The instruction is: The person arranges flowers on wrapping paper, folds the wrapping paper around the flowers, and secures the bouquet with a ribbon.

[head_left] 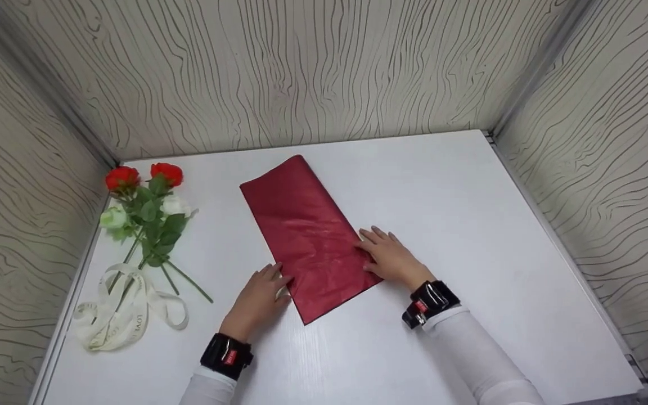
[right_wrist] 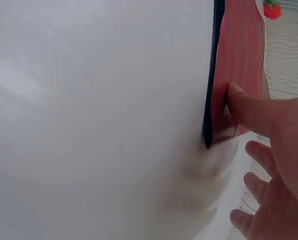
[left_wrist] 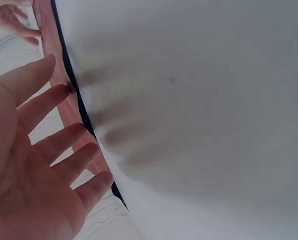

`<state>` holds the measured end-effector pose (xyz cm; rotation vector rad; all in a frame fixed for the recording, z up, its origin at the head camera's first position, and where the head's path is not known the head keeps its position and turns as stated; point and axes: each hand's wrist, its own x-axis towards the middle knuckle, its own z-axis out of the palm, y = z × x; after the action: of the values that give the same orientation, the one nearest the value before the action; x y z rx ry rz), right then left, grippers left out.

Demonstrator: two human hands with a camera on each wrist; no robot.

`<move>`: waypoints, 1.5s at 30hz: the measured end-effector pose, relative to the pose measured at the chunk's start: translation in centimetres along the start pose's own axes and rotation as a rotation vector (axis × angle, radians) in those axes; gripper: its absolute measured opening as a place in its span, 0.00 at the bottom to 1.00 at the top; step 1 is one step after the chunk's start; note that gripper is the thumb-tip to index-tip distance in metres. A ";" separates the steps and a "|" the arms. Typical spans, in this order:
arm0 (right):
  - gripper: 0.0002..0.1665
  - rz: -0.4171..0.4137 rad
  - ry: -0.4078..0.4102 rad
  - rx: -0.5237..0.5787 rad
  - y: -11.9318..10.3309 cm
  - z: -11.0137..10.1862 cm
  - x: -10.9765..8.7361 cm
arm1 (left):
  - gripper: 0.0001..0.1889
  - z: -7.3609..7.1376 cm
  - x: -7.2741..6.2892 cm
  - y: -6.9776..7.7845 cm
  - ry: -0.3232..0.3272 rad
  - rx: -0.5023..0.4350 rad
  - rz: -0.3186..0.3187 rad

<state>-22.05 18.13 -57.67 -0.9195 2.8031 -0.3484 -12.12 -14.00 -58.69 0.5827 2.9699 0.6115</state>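
Observation:
A folded sheet of dark red wrapping paper (head_left: 313, 236) lies slanted on the white table, its lower corner toward me. Along its left edge rests my left hand (head_left: 259, 292), fingers spread and fairly straight, fingertips right at the edge. My right hand (head_left: 388, 256) is at the lower right edge, with thumb and a finger over the paper. From the left wrist, the paper (left_wrist: 58, 95) shows a dark edge beside the fingertips. In the right wrist view the thumb touches the paper (right_wrist: 239, 45), while the other fingers extend past its end.
On the left lie artificial roses: two red ones (head_left: 122, 179), a white one (head_left: 173, 205) and a pale green one (head_left: 113, 217), with leafy stems. A cream printed ribbon (head_left: 138, 323) is looped over the stem ends. Wood-grain panels (head_left: 301, 73) enclose the table (head_left: 442, 185).

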 end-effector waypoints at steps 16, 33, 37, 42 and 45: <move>0.48 0.046 -0.019 -0.109 -11.4 3.9 -0.8 | 0.24 0.2 0.1 0.3 -0.035 0.023 -0.019; 0.35 0.077 0.031 -0.177 -10.7 4.4 -0.5 | 0.32 0.1 -0.1 0.0 0.013 -0.040 -0.054; 0.27 0.086 0.134 -0.053 -9.9 3.8 0.0 | 0.28 0.2 -0.2 -0.1 0.070 -0.043 -0.021; 0.11 0.147 0.258 0.214 -8.0 2.8 1.0 | 0.27 0.4 -0.3 -0.1 0.057 -0.016 0.000; 0.08 0.178 0.319 0.455 -6.2 1.9 1.5 | 0.26 0.5 -0.4 -0.1 0.015 -0.004 -0.006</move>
<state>-19.29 12.04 -57.92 -0.5455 2.8492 -1.1334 -11.73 -14.01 -59.19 0.5705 2.9825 0.6245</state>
